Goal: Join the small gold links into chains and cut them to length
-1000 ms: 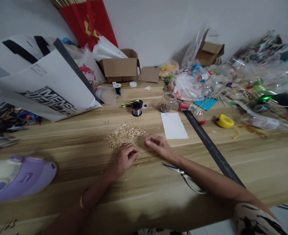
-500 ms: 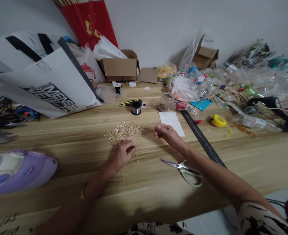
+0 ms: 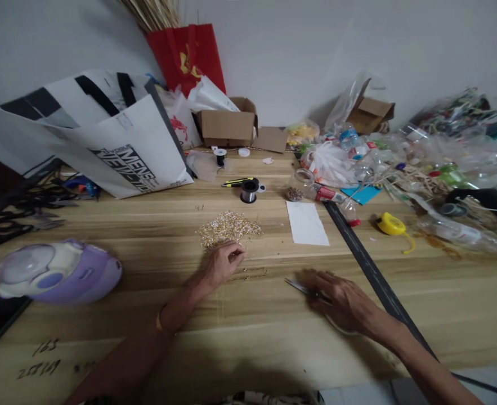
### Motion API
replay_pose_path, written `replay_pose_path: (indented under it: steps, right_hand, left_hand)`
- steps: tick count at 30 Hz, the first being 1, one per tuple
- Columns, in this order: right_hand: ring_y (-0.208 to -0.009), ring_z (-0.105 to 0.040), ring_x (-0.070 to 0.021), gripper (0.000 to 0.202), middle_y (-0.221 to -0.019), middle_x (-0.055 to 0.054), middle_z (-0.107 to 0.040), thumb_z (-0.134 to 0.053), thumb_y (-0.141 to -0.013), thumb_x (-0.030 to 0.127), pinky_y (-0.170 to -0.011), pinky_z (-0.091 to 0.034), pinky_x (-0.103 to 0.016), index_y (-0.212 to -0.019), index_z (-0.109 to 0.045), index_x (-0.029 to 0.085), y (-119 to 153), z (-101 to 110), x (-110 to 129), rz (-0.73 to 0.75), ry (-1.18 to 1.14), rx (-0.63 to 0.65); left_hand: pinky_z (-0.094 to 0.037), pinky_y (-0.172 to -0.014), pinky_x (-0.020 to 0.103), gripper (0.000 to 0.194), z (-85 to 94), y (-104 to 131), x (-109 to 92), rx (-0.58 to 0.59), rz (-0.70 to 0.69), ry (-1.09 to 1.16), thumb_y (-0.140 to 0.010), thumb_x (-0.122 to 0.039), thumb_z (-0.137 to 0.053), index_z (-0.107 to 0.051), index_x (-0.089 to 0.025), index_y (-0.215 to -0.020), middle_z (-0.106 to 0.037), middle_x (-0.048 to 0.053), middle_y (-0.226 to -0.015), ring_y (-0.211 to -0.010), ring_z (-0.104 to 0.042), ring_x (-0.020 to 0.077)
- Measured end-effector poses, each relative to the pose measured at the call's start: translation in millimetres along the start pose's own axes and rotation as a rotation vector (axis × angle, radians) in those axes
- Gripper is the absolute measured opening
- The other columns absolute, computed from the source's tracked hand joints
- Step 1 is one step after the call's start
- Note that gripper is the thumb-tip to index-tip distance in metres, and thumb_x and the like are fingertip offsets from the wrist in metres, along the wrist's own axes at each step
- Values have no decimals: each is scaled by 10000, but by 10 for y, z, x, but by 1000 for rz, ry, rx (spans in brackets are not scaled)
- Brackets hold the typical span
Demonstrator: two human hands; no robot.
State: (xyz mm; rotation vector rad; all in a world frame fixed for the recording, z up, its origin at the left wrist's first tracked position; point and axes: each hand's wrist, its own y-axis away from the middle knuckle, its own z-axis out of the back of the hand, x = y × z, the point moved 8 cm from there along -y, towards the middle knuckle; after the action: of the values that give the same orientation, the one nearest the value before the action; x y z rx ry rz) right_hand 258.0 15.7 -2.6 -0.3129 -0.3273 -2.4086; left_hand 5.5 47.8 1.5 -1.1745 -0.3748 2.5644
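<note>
My left hand [image 3: 224, 263] rests at the near edge of a heap of small gold and silver beads [image 3: 230, 228]. Its thumb and forefinger are pressed together; whatever is between them is too small to make out. Just right of this hand, a thin gold beaded strand [image 3: 248, 275] lies on the wood. My right hand [image 3: 336, 295] is over the scissors [image 3: 298, 286], hiding most of their handles, while the blades point left. Motion smears its fingers, so their grip on the scissors is unclear.
Behind the beads stand a spool of wire [image 3: 249, 191] and a yellow cutter [image 3: 236, 182]. White paper [image 3: 308, 224], a jar of beads [image 3: 301, 183] and a yellow tape measure [image 3: 392, 224] lie to the right. A purple appliance [image 3: 83, 273] sits at the left.
My right hand has come down and toward me, from beside the paper to the scissors. My left hand keeps its pinch by the beads. The camera view has shifted.
</note>
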Motion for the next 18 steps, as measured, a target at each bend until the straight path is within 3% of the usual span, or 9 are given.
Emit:
replay_pose_path:
  steps: [5,12,15,17,18]
  right_hand:
    - [-994,-605,-253,396,-1116,-85,-644,-514,-782,160,-839,-494,-402,-1167,-574,232,27,-55,-57,-27,69,-80]
    - [-809,-638,-237,302,-915,-71,-662,-462,-816,198,-677,-519,-352,-1069,-612,267,19,91,-185,-34,65,-217]
    - [-791,-635,-230,223,-918,-79,-648,-481,-849,326,-661,-521,-335,-1020,-608,260,109,149,-132,-56,-154,-212]
    - [-715,-628,-202,187,-836,-55,-646,-514,-842,407,-627,-522,-303,-899,-613,259,243,164,-81,-106,-361,-167]
    - [-682,-622,-190,194,-787,-46,-640,-518,-844,427,-598,-517,-288,-844,-611,258,332,114,-33,-120,-453,-83]
  left_hand:
    - [-461,-686,264,115,10,15,-19,3,-14,18,-796,-153,-568,-639,-161,-705,-655,31,-692,-698,-588,145]
    - [-457,-691,260,97,43,28,-15,-4,16,3,-789,-139,-592,-641,-159,-707,-663,29,-705,-696,-590,141]
    - [-459,-696,257,87,49,27,-5,-6,28,8,-793,-139,-597,-644,-153,-720,-673,34,-726,-705,-595,140]
    - [-458,-685,253,88,48,22,4,-4,31,17,-796,-142,-597,-645,-149,-722,-670,33,-716,-695,-592,137]
    - [-457,-678,250,90,49,18,11,-7,33,20,-796,-143,-597,-645,-147,-721,-666,32,-711,-689,-589,135]
